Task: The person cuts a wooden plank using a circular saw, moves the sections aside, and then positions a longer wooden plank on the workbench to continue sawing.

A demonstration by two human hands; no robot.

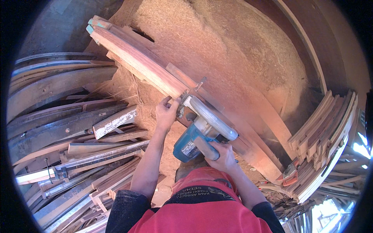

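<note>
A circular saw (202,132) with a teal motor housing and a silver blade guard rests on a long reddish wooden plank (140,64). My right hand (224,157) is wrapped round the saw's rear handle. At the front of the saw, my left hand (166,113) has its fingers curled against the front of its base, right beside the plank's near edge. The plank runs from the upper left down to the saw, lying on a longer wooden beam (258,155). The blade is hidden by the guard and base.
Sawdust (233,50) is heaped beyond the beam. Curved boards and offcuts (58,81) are piled at the left. A stack of curved wooden pieces (322,128) stands at the right, near an orange-handled tool (289,178). A teal-edged block (97,24) sits at the plank's far end.
</note>
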